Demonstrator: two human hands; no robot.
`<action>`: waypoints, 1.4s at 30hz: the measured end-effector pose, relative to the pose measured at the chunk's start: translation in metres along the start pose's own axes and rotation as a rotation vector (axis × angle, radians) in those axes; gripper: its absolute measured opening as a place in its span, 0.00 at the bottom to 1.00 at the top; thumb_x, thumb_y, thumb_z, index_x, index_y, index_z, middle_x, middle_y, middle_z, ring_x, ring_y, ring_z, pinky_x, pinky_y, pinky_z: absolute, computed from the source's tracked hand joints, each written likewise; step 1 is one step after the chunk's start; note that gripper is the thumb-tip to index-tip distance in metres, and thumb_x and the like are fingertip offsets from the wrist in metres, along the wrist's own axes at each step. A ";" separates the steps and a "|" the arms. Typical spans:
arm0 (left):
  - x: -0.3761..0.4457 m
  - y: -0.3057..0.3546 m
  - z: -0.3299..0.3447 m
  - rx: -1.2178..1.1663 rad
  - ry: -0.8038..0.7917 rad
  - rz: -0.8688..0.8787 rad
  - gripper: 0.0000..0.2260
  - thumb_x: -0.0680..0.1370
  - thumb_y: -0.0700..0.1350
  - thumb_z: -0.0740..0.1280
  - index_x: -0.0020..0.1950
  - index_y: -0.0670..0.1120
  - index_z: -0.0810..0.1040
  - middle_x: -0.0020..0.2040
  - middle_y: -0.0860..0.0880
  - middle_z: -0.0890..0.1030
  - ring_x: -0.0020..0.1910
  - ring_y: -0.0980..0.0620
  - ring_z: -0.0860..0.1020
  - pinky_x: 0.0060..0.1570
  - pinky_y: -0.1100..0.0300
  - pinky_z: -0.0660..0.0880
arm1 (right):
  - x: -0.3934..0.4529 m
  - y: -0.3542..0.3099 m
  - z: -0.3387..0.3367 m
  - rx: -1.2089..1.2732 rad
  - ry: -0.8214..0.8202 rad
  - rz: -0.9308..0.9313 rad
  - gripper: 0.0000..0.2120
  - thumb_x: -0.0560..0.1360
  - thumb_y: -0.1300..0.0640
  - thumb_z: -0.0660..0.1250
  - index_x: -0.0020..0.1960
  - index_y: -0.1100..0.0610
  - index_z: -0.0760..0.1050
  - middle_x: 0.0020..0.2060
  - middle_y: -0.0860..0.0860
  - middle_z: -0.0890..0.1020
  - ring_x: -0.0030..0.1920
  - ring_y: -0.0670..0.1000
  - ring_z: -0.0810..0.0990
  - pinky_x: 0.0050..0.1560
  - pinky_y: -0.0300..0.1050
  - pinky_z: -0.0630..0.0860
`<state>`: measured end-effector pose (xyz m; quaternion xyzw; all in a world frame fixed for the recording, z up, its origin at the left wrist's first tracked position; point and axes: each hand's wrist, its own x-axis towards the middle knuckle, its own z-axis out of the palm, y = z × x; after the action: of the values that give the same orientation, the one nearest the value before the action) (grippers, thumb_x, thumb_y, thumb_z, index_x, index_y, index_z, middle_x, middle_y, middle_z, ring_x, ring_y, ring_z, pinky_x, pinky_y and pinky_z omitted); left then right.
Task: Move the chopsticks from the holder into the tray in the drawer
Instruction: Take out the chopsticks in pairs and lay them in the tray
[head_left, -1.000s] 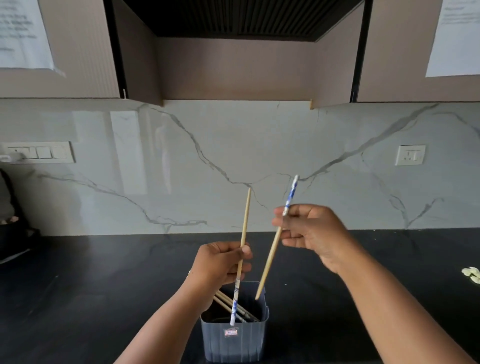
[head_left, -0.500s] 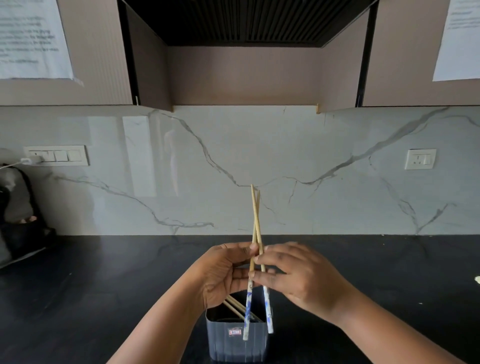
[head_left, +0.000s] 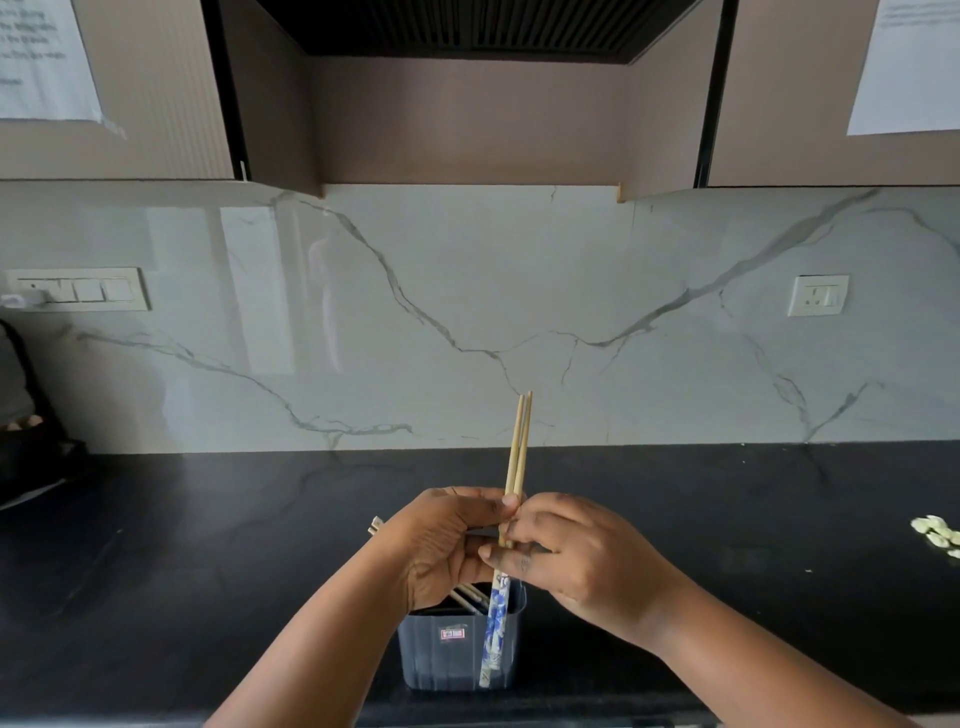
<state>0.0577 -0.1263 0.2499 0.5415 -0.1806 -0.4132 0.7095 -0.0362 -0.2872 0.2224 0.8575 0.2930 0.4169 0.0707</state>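
Both hands meet above the dark holder (head_left: 457, 654) at the near edge of the black desk (head_left: 208, 545), and together they pinch a pair of chopsticks (head_left: 517, 452) held upright side by side. The left hand (head_left: 447, 545) is curled shut with thumb and fingertips pressed on the sticks' middle, while the right hand (head_left: 576, 556) is closed on them from the other side, fingers bent over the same spot. The pair's blue-patterned ends hang down in front of the holder, where more chopsticks (head_left: 470, 597) lean inside.
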 end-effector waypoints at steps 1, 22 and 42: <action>0.001 -0.001 0.001 -0.007 0.003 -0.003 0.15 0.69 0.38 0.72 0.53 0.32 0.81 0.41 0.37 0.82 0.35 0.44 0.83 0.35 0.55 0.82 | -0.001 0.000 0.000 0.005 -0.004 0.001 0.09 0.77 0.59 0.69 0.55 0.54 0.84 0.42 0.51 0.84 0.48 0.52 0.82 0.51 0.43 0.80; 0.016 -0.019 0.010 -0.012 0.081 -0.123 0.05 0.75 0.38 0.70 0.46 0.37 0.83 0.36 0.43 0.81 0.29 0.49 0.79 0.31 0.58 0.79 | -0.023 -0.007 0.000 0.003 -0.025 -0.040 0.09 0.80 0.61 0.65 0.54 0.60 0.84 0.45 0.53 0.86 0.48 0.52 0.83 0.50 0.44 0.80; 0.029 -0.031 0.007 0.332 0.094 0.019 0.07 0.76 0.40 0.71 0.50 0.36 0.82 0.39 0.41 0.85 0.36 0.47 0.85 0.33 0.57 0.81 | -0.011 0.026 0.010 1.218 0.044 1.531 0.12 0.69 0.51 0.76 0.51 0.54 0.83 0.43 0.51 0.87 0.40 0.51 0.84 0.39 0.43 0.81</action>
<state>0.0582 -0.1559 0.2182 0.6682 -0.2181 -0.3451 0.6220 -0.0224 -0.3128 0.2180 0.6978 -0.1764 0.1432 -0.6793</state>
